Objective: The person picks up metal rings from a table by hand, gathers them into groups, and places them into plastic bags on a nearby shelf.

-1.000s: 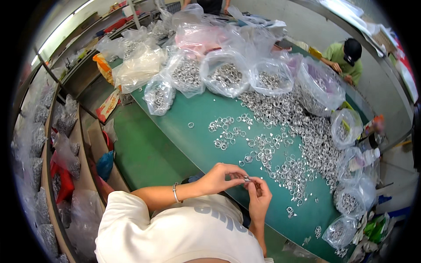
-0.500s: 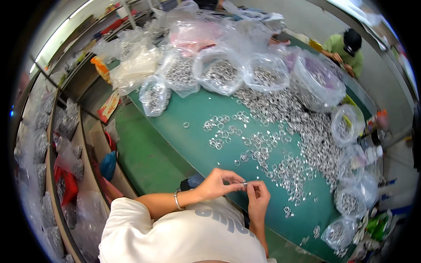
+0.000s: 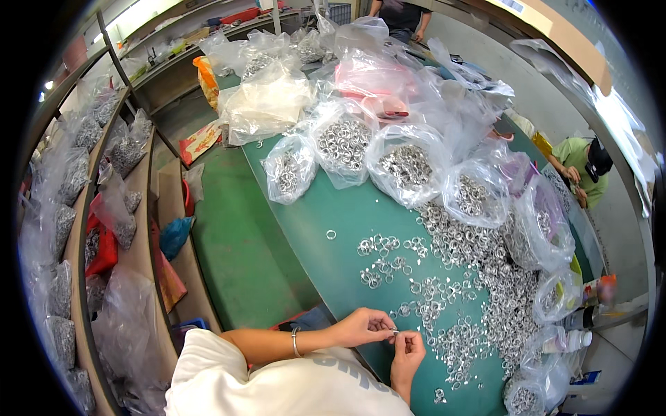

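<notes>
My left hand (image 3: 363,327) and my right hand (image 3: 408,352) meet at the near edge of the green table (image 3: 312,243). Thumbs and fingertips of both pinch one small metal ring (image 3: 395,333), mostly covered by the fingers. Just beyond my hands, loose silvery rings (image 3: 458,347) lie scattered on the tabletop. They thicken into a large heap of rings (image 3: 510,291) on the right. Smaller clusters of rings (image 3: 381,244) lie farther off, and a single ring (image 3: 331,235) sits apart to the left.
Open clear bags of rings (image 3: 406,166) line the table's far side, with more plastic bags (image 3: 270,104) behind. A bottle (image 3: 579,340) stands at the right. Shelves (image 3: 128,236) with bagged parts run along the left. One person (image 3: 583,170) works at the far right; another (image 3: 402,17) stands at the back.
The view has swung, so the table and bags appear lower and farther right. A standing person now shows at the back. Both hands stay together on the small ring.
</notes>
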